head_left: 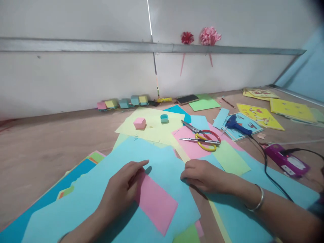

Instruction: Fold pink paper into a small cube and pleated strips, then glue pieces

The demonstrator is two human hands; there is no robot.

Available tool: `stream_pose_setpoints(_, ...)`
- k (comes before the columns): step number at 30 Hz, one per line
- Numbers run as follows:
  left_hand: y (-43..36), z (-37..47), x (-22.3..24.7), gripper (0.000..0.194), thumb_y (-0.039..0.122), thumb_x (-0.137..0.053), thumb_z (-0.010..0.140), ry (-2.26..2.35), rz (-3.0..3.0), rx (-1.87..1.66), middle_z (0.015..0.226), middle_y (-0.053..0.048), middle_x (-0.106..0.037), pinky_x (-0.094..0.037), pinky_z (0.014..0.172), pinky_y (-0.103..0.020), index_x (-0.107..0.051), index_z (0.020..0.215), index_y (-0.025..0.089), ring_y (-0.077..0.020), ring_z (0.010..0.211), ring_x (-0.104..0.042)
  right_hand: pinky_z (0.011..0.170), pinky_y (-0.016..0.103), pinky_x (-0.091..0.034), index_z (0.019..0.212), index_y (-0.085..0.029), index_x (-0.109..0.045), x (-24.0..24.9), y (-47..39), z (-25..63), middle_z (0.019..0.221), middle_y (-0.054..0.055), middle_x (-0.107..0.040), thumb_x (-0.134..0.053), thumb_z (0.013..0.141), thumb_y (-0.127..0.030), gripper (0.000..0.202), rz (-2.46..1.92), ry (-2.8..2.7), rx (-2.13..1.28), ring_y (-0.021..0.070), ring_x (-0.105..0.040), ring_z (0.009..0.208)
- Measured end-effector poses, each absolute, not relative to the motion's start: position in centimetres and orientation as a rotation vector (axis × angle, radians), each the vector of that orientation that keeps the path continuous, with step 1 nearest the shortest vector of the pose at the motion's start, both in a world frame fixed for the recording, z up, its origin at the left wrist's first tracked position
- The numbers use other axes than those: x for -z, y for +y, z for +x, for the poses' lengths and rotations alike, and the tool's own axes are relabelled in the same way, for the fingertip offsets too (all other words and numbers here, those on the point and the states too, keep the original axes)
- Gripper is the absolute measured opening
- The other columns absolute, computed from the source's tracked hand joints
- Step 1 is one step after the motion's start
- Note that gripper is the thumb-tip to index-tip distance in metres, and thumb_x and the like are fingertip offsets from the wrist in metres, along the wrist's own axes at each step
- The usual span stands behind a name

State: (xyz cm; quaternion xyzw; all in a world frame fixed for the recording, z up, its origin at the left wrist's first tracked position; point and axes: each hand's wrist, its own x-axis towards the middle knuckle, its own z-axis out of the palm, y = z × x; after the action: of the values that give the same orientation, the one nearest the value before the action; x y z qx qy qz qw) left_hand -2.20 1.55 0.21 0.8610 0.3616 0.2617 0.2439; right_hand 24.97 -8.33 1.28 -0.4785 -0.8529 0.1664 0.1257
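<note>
A pink rectangle of paper (157, 204) slants down to the right, one end gripped between the thumb and fingers of my left hand (124, 184). Beneath it spreads a large light blue paper sheet (101, 168). My right hand (202, 173) rests at that sheet's right edge with its fingers curled together; their tips are hidden, so anything in them cannot be made out. Beyond my hands, a small pink paper box (139, 123) and a small teal paper box (164, 118) sit on a pale yellow sheet (126, 126). Two pairs of scissors (202, 136) lie overlapping past my right hand.
A blue glue gun (238, 125) lies at the right, its cord running near a purple extension socket (286, 160). Along the wall stand several small paper boxes (124, 103) and a phone (187, 99). Yellow cards (260, 115) lie at the far right. Paper flowers (210, 36) hang on a rail.
</note>
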Motion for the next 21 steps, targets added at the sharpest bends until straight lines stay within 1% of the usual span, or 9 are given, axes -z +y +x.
stream_pose_setpoints(4, 1.6, -2.2, -0.2, 0.029, 0.040, -0.057, 0.084, 1.077, 2.038, -0.749, 0.087, -0.006, -0.073, -0.057, 0.062, -0.030, -0.071, 0.102, 0.022, -0.0217, 0.077, -0.070, 0.063, 0.023, -0.037, 0.094, -0.017, -0.067, -0.6, -8.4, 25.1, 0.084, 0.005, -0.061, -0.050, 0.092, -0.014, 0.017, -1.349, -2.450, -0.482, 0.0142, -0.052, 0.074)
stream_pose_setpoints(6, 1.7, -2.2, -0.1, 0.029, 0.043, -0.063, 0.080, 1.124, 1.883, -0.753, 0.088, -0.006, -0.074, -0.056, 0.060, -0.030, -0.072, 0.099, 0.022, -0.0231, 0.077, -0.070, 0.060, 0.023, -0.036, 0.090, -0.018, -0.067, 0.0, -8.5, 25.1, 0.081, 0.005, -0.061, -0.051, 0.090, -0.014, 0.017, -1.325, -2.418, -0.412, 0.0140, -0.051, 0.070)
stream_pose_setpoints(8, 1.7, -2.2, -0.1, 0.030, 0.044, -0.067, 0.077, 1.164, 1.759, -0.761, 0.087, -0.007, -0.074, -0.056, 0.059, -0.030, -0.073, 0.097, 0.022, -0.0232, 0.076, -0.070, 0.058, 0.024, -0.036, 0.086, -0.017, -0.067, 0.3, -8.6, 24.9, 0.076, 0.005, -0.061, -0.047, 0.091, -0.014, 0.020, -1.335, -2.367, -0.335, 0.0148, -0.051, 0.068)
stream_pose_setpoints(11, 1.4, -1.9, -0.6, 0.031, 0.043, -0.070, 0.073, 1.198, 1.651, -0.755, 0.082, -0.007, -0.074, -0.053, 0.058, -0.030, -0.073, 0.092, 0.020, -0.0220, 0.072, -0.067, 0.063, 0.026, -0.040, 0.088, -0.015, -0.066, 0.1, -8.9, 24.1, 0.076, 0.006, -0.064, -0.043, 0.097, -0.020, 0.026, -1.340, -2.180, -0.329, 0.0160, -0.055, 0.071)
stream_pose_setpoints(13, 1.2, -1.6, -1.2, 0.029, 0.042, -0.071, 0.072, 1.202, 1.622, -0.728, 0.078, -0.007, -0.072, -0.052, 0.059, -0.029, -0.073, 0.088, 0.017, -0.0207, 0.070, -0.065, 0.066, 0.026, -0.043, 0.091, -0.015, -0.065, -0.5, -9.2, 23.6, 0.078, 0.006, -0.067, -0.044, 0.099, -0.026, 0.025, -1.319, -2.031, -0.400, 0.0151, -0.059, 0.073)
stream_pose_setpoints(16, 0.9, -1.3, -1.6, 0.028, 0.039, -0.070, 0.073, 1.187, 1.585, -0.751, 0.078, -0.006, -0.071, -0.050, 0.059, -0.028, -0.072, 0.087, 0.016, -0.0189, 0.070, -0.063, 0.066, 0.025, -0.045, 0.094, -0.017, -0.065, -1.1, -9.4, 23.3, 0.079, 0.004, -0.068, -0.044, 0.099, -0.027, 0.024, -1.328, -1.936, -0.506, 0.0141, -0.061, 0.072)
stream_pose_setpoints(21, 0.9, -1.3, -1.4, 0.025, 0.036, -0.068, 0.075, 1.174, 1.559, -0.780, 0.081, -0.005, -0.069, -0.047, 0.061, -0.026, -0.072, 0.089, 0.016, -0.0168, 0.071, -0.061, 0.069, 0.028, -0.047, 0.101, -0.016, -0.065, -0.8, -9.4, 23.1, 0.088, 0.007, -0.068, -0.043, 0.098, -0.028, 0.025, -1.418, -1.907, -0.521, 0.0170, -0.063, 0.080)
